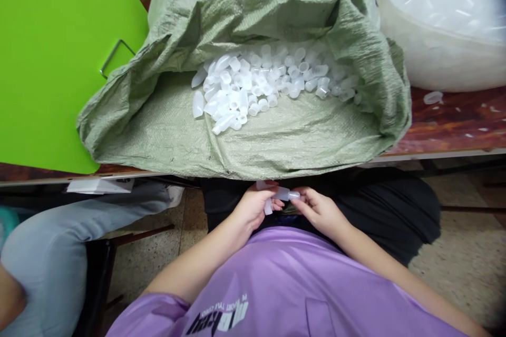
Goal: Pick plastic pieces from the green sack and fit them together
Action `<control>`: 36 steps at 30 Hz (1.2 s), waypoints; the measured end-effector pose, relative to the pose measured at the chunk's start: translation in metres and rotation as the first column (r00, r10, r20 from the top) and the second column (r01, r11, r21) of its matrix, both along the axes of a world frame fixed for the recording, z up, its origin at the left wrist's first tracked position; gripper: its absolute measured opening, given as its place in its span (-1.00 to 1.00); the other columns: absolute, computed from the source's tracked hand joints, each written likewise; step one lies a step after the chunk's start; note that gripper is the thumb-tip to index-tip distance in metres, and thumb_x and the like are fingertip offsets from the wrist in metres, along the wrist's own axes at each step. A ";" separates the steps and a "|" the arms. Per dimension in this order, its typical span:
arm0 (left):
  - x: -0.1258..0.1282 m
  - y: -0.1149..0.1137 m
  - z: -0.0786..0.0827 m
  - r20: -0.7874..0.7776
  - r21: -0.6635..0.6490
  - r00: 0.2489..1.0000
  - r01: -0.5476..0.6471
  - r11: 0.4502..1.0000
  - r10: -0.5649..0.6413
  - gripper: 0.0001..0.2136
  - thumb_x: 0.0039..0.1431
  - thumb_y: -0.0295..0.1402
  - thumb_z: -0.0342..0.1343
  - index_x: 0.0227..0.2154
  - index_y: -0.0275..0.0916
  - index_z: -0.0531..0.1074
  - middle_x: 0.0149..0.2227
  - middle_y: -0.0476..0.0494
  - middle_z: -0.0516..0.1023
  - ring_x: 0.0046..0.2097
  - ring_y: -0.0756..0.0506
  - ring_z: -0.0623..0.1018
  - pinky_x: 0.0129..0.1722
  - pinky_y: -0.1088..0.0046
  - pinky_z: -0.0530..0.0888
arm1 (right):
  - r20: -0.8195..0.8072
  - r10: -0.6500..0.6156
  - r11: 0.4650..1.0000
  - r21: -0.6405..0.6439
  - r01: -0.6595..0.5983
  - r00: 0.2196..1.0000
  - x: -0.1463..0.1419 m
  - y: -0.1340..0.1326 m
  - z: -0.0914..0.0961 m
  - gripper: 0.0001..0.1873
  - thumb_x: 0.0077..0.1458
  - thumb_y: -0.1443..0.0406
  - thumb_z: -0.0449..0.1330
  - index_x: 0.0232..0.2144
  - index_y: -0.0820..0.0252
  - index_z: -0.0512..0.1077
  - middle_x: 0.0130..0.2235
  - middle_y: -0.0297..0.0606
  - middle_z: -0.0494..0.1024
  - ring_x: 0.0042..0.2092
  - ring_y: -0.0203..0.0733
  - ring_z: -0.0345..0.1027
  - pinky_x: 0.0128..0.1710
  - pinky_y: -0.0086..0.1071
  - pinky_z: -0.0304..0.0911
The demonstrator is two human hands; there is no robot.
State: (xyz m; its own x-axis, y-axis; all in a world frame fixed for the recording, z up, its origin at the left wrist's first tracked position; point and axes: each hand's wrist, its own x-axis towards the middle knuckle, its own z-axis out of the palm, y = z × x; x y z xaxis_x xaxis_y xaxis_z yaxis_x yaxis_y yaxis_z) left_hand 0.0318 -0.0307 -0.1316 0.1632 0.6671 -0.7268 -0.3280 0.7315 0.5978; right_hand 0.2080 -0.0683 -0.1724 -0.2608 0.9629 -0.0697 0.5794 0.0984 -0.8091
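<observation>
Just below the table edge, over my lap, my left hand [256, 205] is closed around a translucent white plastic tube piece [282, 193]. More whitish plastic shows between its fingers, above and below. Thumb and fingers of my right hand [321, 211] pinch a small clear plastic cap [294, 195] at the tube's right end. Whether cap and tube are one part, I cannot tell. In front of both hands lies an open green woven sack [300, 142], with a heap of similar translucent plastic pieces [247, 87] in its mouth.
A bright green board with a wire handle [63, 63] stands at left. A large white tub [443, 60] of clear plastic parts sits at right, beside a loose piece [433, 97] on the red-brown table [454, 126]. Another person's jeans-clad leg [55, 253] is at lower left.
</observation>
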 end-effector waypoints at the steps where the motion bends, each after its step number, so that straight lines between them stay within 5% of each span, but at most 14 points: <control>1: 0.000 0.000 0.000 0.003 -0.001 1.000 0.001 1.000 -0.001 -0.85 -0.04 -0.55 0.11 -0.34 -0.39 0.35 -0.65 -0.05 0.43 -0.62 0.00 0.44 -0.61 0.54 0.36 | -0.009 -0.011 1.000 -0.026 0.011 1.000 -0.001 0.000 0.000 -0.66 0.21 0.14 -0.09 -0.20 0.19 0.37 -0.40 -0.23 0.52 -0.40 -0.22 0.44 -0.38 -0.36 0.37; 5: -0.001 -0.001 0.000 0.009 0.000 1.000 -0.001 1.000 0.001 -0.86 -0.05 -0.55 0.11 -0.36 -0.39 0.37 -0.65 -0.05 0.43 -0.63 0.01 0.43 -0.62 0.54 0.35 | 0.117 0.009 0.993 0.116 -0.023 0.993 -0.002 0.001 0.003 -0.67 0.15 0.13 0.01 -0.13 0.20 0.34 -0.22 -0.11 0.50 -0.24 -0.13 0.43 -0.26 -0.27 0.36; 8: -0.002 0.000 0.003 0.005 0.005 1.000 -0.002 1.000 0.002 -0.87 -0.05 -0.53 0.12 -0.38 -0.39 0.38 -0.66 -0.04 0.42 -0.64 0.02 0.40 -0.63 0.54 0.33 | 0.191 0.113 0.983 0.123 -0.138 0.975 -0.003 0.000 0.005 -0.74 0.19 0.19 -0.05 -0.33 0.15 0.39 -0.40 -0.24 0.48 -0.37 -0.21 0.41 -0.37 -0.35 0.35; 14: -0.003 0.000 0.003 -0.009 0.011 1.000 0.011 1.000 -0.010 -0.90 -0.08 -0.53 0.12 -0.43 -0.38 0.36 -0.68 0.00 0.39 -0.67 0.05 0.36 -0.68 0.56 0.29 | 0.197 0.008 0.941 0.331 -0.074 0.980 0.000 0.000 0.011 -0.60 0.09 0.13 0.10 -0.08 0.24 0.29 -0.16 -0.04 0.45 -0.18 -0.09 0.39 -0.19 -0.23 0.33; 17: -0.002 -0.002 0.000 -0.019 0.001 1.000 0.018 1.000 -0.018 -0.89 -0.09 -0.54 0.11 -0.42 -0.38 0.36 -0.68 0.00 0.39 -0.68 0.05 0.36 -0.69 0.57 0.27 | 0.205 0.125 0.972 0.171 -0.162 0.971 -0.003 0.003 0.012 -0.74 0.18 0.17 -0.02 -0.26 0.19 0.38 -0.31 -0.18 0.51 -0.28 -0.17 0.41 -0.27 -0.31 0.32; 20: -0.002 -0.004 -0.002 -0.045 0.017 0.999 0.000 1.000 0.001 -0.87 -0.10 -0.52 0.15 -0.42 -0.36 0.35 -0.67 0.01 0.39 -0.67 0.05 0.36 -0.69 0.56 0.27 | 0.167 0.074 0.995 0.052 -0.084 0.983 -0.009 0.002 0.009 -0.60 0.25 0.18 -0.18 -0.41 0.18 0.37 -0.47 -0.28 0.49 -0.41 -0.25 0.40 -0.40 -0.40 0.31; 25: -0.002 -0.002 -0.005 -0.035 0.069 0.999 0.005 0.998 -0.003 -0.87 -0.11 -0.46 0.16 -0.44 -0.35 0.35 -0.70 0.04 0.35 -0.68 0.05 0.34 -0.68 0.55 0.27 | 0.283 0.022 0.965 0.245 -0.094 0.959 -0.011 0.001 0.006 -0.63 0.16 0.10 -0.03 -0.16 0.25 0.34 -0.18 -0.05 0.48 -0.17 -0.08 0.38 -0.20 -0.24 0.29; 27: -0.002 -0.002 -0.006 -0.032 0.086 0.999 0.035 0.996 -0.032 -0.89 -0.10 -0.45 0.14 -0.46 -0.35 0.35 -0.74 0.05 0.32 -0.70 0.05 0.30 -0.69 0.56 0.23 | 0.335 0.074 0.936 0.302 -0.181 0.939 -0.009 0.004 0.008 -0.66 0.15 0.11 -0.01 -0.25 0.25 0.39 -0.26 -0.06 0.48 -0.23 -0.07 0.37 -0.22 -0.23 0.25; 31: -0.003 -0.006 -0.005 -0.054 0.058 0.991 0.124 0.991 -0.121 -0.93 -0.11 -0.45 0.12 -0.51 -0.35 0.37 -0.81 0.05 0.27 -0.75 0.05 0.25 -0.73 0.55 0.16 | 0.171 0.197 0.954 0.195 -0.229 0.965 -0.008 0.007 0.009 -0.63 0.12 0.09 -0.01 -0.55 0.20 0.35 -0.53 -0.25 0.38 -0.43 -0.23 0.28 -0.36 -0.35 0.18; 36: -0.001 -0.008 -0.006 -0.046 0.060 0.997 0.070 0.996 -0.067 -0.95 -0.18 -0.47 0.12 -0.57 -0.35 0.37 -0.75 0.00 0.36 -0.76 0.07 0.26 -0.75 0.54 0.16 | 0.033 0.135 0.989 0.054 -0.136 0.990 -0.024 0.002 -0.004 -0.49 0.21 0.06 -0.20 -0.66 0.17 0.21 -0.65 -0.38 0.26 -0.59 -0.36 0.16 -0.57 -0.48 0.12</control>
